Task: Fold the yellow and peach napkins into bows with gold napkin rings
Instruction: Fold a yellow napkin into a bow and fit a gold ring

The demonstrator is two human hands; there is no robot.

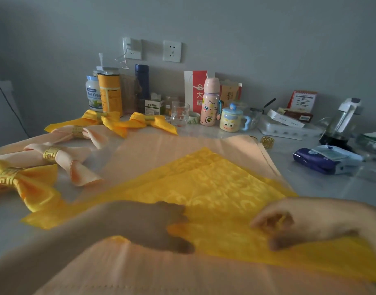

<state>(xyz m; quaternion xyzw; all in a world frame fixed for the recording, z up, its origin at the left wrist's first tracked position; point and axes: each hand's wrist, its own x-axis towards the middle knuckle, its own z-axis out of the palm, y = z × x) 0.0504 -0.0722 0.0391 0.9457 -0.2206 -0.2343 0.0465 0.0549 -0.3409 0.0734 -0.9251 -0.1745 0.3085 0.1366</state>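
On the left of the tabletop (310, 184) lie finished bows, a yellow bow (23, 182) nearest and two peach bows (61, 155) behind it, each cinched by a gold ring (51, 153). In the middle the yellow napkin (214, 188) is spread over the peach napkin (161, 150); the left hand (153, 224) presses on its near part with fingers stretched and thumb spread. The right hand (289, 222), fingers curled, pinches a fold of the same yellow cloth, and a loose ring (267, 142) sits beyond the peach napkin's far right corner.
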